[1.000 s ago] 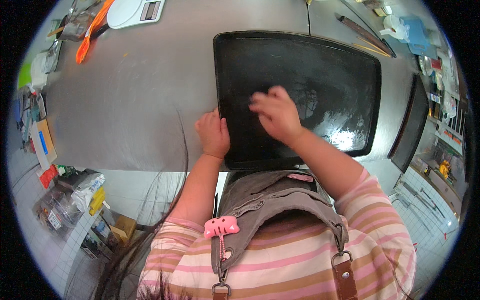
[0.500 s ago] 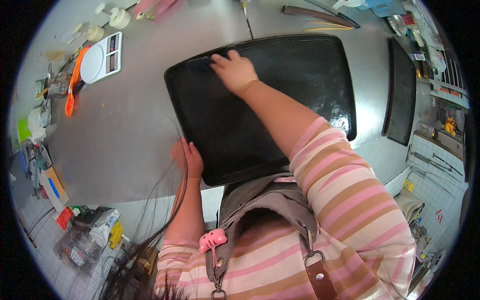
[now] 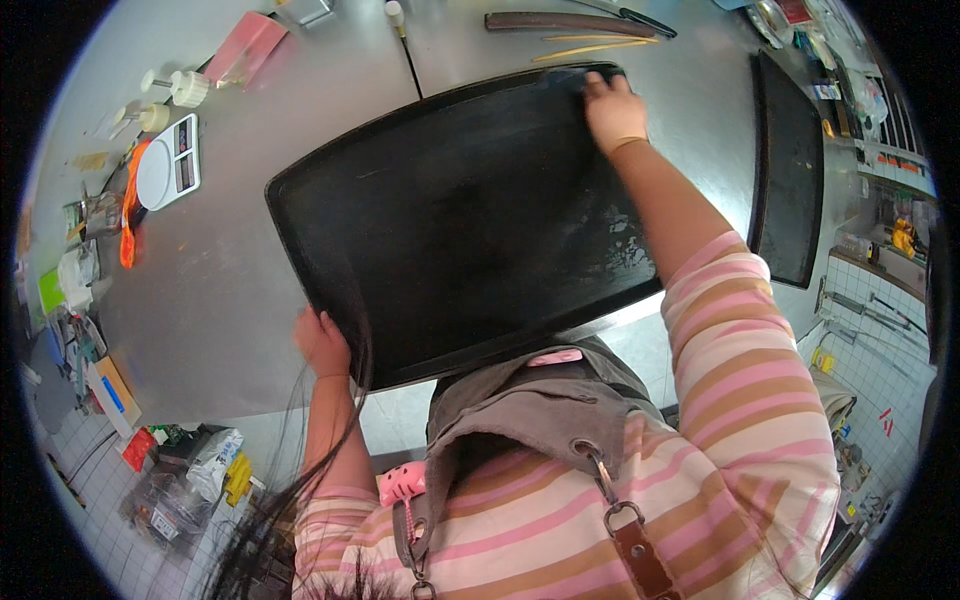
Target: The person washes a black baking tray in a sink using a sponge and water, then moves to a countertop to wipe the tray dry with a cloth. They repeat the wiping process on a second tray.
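Observation:
A large black baking tray (image 3: 450, 220) lies on the steel table with its near edge close to my apron. My left hand (image 3: 325, 343) is closed on the tray's left edge near its front corner. At the far right corner my right hand (image 3: 612, 108) presses down on the tray, fingers bent and together. Something dark shows at its fingertips, blending with the tray, and I cannot make out what it is. Shiny streaks mark the tray's right part.
A white kitchen scale (image 3: 170, 165) and pump bottles (image 3: 178, 88) stand at the left. A paintbrush-like stick (image 3: 405, 50) lies beyond the tray, near a brown strip (image 3: 560, 24) and thin wooden sticks (image 3: 600, 47). Another dark tray (image 3: 790, 170) lies at the right.
My right hand has swept from the tray's far left part across to its far right corner. The tray has shifted left and turned slightly, with my left hand still at its edge.

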Tool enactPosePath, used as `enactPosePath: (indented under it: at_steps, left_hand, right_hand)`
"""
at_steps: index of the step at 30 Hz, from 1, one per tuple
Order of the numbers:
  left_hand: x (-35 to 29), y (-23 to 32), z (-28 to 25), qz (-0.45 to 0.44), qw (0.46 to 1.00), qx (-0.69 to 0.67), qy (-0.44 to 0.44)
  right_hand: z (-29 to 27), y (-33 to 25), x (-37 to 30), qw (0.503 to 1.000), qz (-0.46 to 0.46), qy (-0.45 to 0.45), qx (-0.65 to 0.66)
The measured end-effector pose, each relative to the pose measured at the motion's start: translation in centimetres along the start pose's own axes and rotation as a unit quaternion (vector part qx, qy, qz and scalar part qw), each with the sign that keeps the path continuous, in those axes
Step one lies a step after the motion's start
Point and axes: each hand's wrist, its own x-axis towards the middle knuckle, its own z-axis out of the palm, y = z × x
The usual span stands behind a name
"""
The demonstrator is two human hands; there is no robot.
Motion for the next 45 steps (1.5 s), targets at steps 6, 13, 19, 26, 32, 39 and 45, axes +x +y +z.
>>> enactPosePath:
  at_steps: [6,13,19,26,32,39,45]
  left_hand:
    - [-0.2,-0.6,0.8,-0.019,0.999,0.046,0.006]
    - [-0.8,-2.1,1.6,-0.049,0.999,0.022,-0.003]
    - [-0.6,-1.6,1.7,-0.058,0.998,0.018,-0.011]
    - [-0.3,-0.4,0.7,-0.067,0.997,0.011,-0.021]
    - [0.3,0.7,-0.2,-0.009,0.999,0.033,-0.003]
    - [-0.1,-0.8,0.3,0.010,0.999,0.030,0.010]
    - [-0.3,-0.6,0.3,-0.019,1.000,-0.007,-0.010]
  right_hand:
    - [-0.9,2.1,0.6,0.985,-0.103,-0.008,-0.138]
    - [-1.0,1.6,-4.5,0.987,-0.131,-0.040,0.084]
    - [-2.9,-7.9,-12.0,0.948,-0.220,-0.047,0.223]
    - [-3.5,-15.9,-15.5,0.910,-0.245,-0.097,0.321]
    - [-5.9,-18.5,-16.7,0.809,-0.236,-0.137,0.520]
    - [-7.3,-22.1,-17.3,0.921,-0.277,-0.009,0.272]
    - [-6.7,-19.1,-15.6,0.943,-0.184,-0.045,0.274]
